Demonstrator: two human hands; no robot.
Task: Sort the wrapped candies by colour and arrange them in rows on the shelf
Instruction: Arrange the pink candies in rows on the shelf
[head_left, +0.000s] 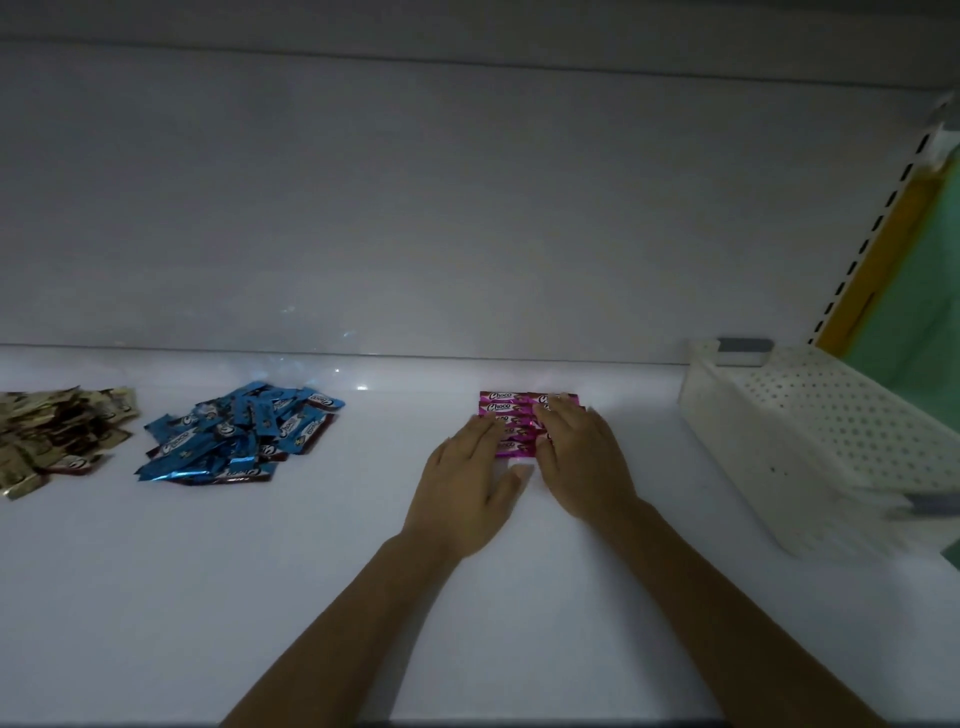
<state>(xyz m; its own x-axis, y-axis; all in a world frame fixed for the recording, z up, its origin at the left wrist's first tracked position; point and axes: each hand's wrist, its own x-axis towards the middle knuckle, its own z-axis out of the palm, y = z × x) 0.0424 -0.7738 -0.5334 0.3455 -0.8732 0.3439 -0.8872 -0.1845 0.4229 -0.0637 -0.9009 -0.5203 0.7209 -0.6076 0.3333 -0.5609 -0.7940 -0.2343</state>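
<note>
Pink block: small flat pink foil-wrapped candy bars (503, 399) are lying side by side in short rows towards the back of the white shelf (311, 571), partly hidden under the fingers.
Left hand: the left hand (467, 483) is resting flat, fingers straight, on the block's left edge.
Right hand: the right hand (582, 457) is pressing flat on the right side; neither hand is gripping anything.
Unsorted rows: the heap of blue foil-wrapped candies (239, 434) and the heap of gold foil-wrapped candies (57, 431) are sitting loose, well to the left.
Basket: a white perforated plastic basket (727, 436) is standing to the right.
Handling, judged: the bars are looking light, with slick, crinkly wrappers, so they are likely sliding easily on the smooth shelf.
Hold, judged: flat palms are suiting edge-squaring; single bars are best pinched by the long sides.
</note>
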